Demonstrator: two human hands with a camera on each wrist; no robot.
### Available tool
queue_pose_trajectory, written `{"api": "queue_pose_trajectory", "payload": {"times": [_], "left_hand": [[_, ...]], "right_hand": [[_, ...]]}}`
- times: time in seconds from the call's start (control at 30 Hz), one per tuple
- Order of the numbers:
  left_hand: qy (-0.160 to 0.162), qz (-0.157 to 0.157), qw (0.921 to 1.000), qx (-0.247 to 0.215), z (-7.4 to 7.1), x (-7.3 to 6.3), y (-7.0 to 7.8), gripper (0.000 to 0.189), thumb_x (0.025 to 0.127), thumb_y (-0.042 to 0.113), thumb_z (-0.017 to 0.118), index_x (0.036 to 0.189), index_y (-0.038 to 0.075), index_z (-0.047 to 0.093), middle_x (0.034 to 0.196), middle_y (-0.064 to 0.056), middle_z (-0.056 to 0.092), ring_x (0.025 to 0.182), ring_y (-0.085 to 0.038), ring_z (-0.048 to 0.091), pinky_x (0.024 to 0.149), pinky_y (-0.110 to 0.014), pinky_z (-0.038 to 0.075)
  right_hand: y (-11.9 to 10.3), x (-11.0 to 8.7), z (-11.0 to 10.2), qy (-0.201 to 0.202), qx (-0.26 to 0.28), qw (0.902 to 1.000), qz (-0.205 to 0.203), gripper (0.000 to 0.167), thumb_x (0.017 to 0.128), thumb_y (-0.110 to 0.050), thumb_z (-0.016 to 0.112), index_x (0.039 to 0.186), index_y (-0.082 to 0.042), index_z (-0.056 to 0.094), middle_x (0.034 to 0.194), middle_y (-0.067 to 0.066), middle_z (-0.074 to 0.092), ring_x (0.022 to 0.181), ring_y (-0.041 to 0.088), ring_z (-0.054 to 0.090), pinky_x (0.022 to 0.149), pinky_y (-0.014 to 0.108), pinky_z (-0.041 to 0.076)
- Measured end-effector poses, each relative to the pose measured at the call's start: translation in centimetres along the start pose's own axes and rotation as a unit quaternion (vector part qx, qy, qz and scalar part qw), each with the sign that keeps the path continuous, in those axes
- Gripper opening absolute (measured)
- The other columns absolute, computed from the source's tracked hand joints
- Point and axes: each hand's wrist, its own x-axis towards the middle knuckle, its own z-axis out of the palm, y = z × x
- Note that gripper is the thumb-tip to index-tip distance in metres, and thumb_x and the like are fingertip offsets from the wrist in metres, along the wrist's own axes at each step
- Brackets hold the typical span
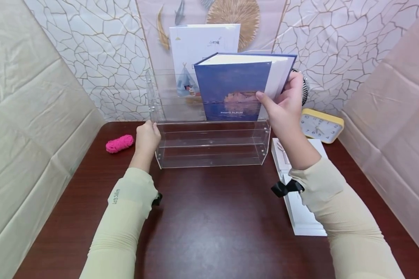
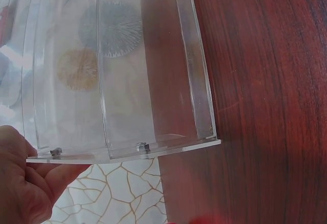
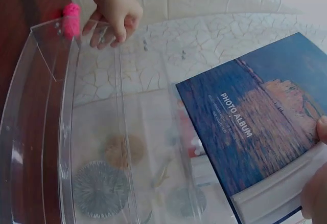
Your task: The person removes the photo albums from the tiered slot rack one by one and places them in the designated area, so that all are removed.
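Observation:
A clear acrylic tiered rack (image 1: pixel 211 144) stands at the back of the table. My left hand (image 1: pixel 148 138) grips its left side panel, thumb and fingers around the edge, as the left wrist view shows at the panel (image 2: pixel 122 155). A blue photo album (image 1: pixel 232 83) with a painted cover is in my right hand (image 1: pixel 289 106), thumb on the front and fingers behind its right side. The album is upright above the rack's upper tiers, slightly turned. Behind it, a white book (image 1: pixel 204 40) with a tent picture stands at the back of the rack.
Pink yarn (image 1: pixel 120 143) lies left of the rack. To the right are a yellow-framed clock (image 1: pixel 322 126) and white flat boxes or books (image 1: pixel 305 211), partly under my right forearm. A round, ridged metallic object (image 1: pixel 305 90) shows behind my right hand. Fabric-covered walls (image 1: pixel 101 58) surround the table.

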Motion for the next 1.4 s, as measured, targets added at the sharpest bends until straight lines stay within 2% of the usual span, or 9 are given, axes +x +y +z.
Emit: {"api": "queue_pose_trajectory", "payload": {"times": [0.17,0.4,0.67,0.8,0.97,1.07,1.13,1.27,1.4], "left_hand": [[-0.004,-0.004,1.0,0.002,-0.2,0.1,0.1,0.027,0.094,0.009,0.044,0.081,-0.011,0.055,0.078,-0.035,0.059,0.081,-0.052,0.058,0.071,-0.055,0.046],[-0.015,-0.014,0.9998,0.005,-0.2,-0.1,0.3,0.027,0.095,0.01,0.043,0.082,-0.011,0.054,0.077,-0.034,0.058,0.081,-0.052,0.058,0.072,-0.055,0.046],[-0.004,0.003,1.0,-0.002,0.1,-0.2,0.1,0.025,0.094,0.007,0.044,0.084,-0.012,0.055,0.079,-0.035,0.06,0.082,-0.052,0.058,0.072,-0.055,0.046],[-0.003,0.003,1.0,0.001,0.1,-0.2,0.1,0.024,0.094,0.007,0.045,0.083,-0.012,0.056,0.079,-0.035,0.06,0.082,-0.052,0.058,0.072,-0.055,0.046],[-0.008,-0.002,1.0,0.004,-0.1,-0.2,0.2,0.025,0.094,0.009,0.044,0.084,-0.012,0.055,0.079,-0.034,0.06,0.082,-0.051,0.058,0.072,-0.054,0.047],[-0.01,-0.003,0.9999,0.007,-0.2,-0.1,0.2,0.025,0.094,0.009,0.044,0.084,-0.012,0.055,0.079,-0.035,0.059,0.082,-0.052,0.058,0.072,-0.054,0.047],[-0.009,-0.002,0.9999,0.01,-0.1,-0.1,0.2,0.025,0.094,0.008,0.044,0.083,-0.012,0.055,0.078,-0.035,0.059,0.082,-0.052,0.058,0.072,-0.054,0.047],[-0.008,0.0,0.9999,0.01,0.0,0.0,0.1,0.025,0.094,0.008,0.044,0.082,-0.012,0.054,0.078,-0.035,0.059,0.081,-0.052,0.059,0.072,-0.055,0.047],[-0.008,-0.003,0.9999,0.008,-0.1,-0.1,0.1,0.025,0.094,0.008,0.044,0.082,-0.011,0.055,0.078,-0.035,0.059,0.08,-0.051,0.059,0.071,-0.055,0.047]], "right_hand": [[-0.6,-1.3,-1.0,-0.012,0.015,0.9998,-0.004,0.05,0.069,0.026,0.06,0.105,-0.001,0.039,0.11,0.016,0.051,0.103,0.028,0.05,0.086,0.033,0.043],[-1.9,-4.3,-2.0,0.004,0.053,0.9965,0.065,0.05,0.07,0.029,0.057,0.106,0.0,0.04,0.111,0.018,0.052,0.102,0.028,0.053,0.083,0.031,0.048],[-2.3,-7.2,-4.0,-0.008,-0.005,0.994,0.109,0.049,0.072,0.031,0.054,0.104,-0.005,0.044,0.108,0.016,0.054,0.1,0.024,0.054,0.081,0.027,0.048],[-2.2,-8.9,-5.2,-0.01,-0.032,0.9879,0.152,0.047,0.074,0.029,0.054,0.104,-0.006,0.042,0.106,0.012,0.055,0.098,0.019,0.056,0.079,0.024,0.049],[-1.4,-11.4,-6.4,-0.024,-0.026,0.9779,0.206,0.044,0.08,0.025,0.052,0.11,-0.006,0.041,0.109,0.009,0.054,0.097,0.014,0.058,0.077,0.022,0.05],[-0.8,-12.9,-7.0,-0.034,-0.039,0.9659,0.254,0.04,0.084,0.018,0.053,0.113,-0.006,0.039,0.111,0.006,0.054,0.099,0.011,0.058,0.079,0.022,0.049],[-0.4,-13.9,-7.3,-0.035,-0.062,0.9531,0.294,0.038,0.087,0.013,0.055,0.114,-0.005,0.036,0.111,0.004,0.055,0.099,0.01,0.058,0.08,0.021,0.048],[0.1,-15.4,-7.9,-0.046,-0.094,0.918,0.383,0.039,0.09,0.006,0.055,0.118,-0.002,0.03,0.113,0.006,0.056,0.099,0.007,0.057,0.084,0.021,0.046],[1.0,-16.4,-8.6,-0.066,-0.108,0.8845,0.449,0.042,0.092,0.004,0.051,0.123,0.002,0.023,0.12,0.016,0.051,0.099,0.006,0.056,0.085,0.02,0.044]]}}
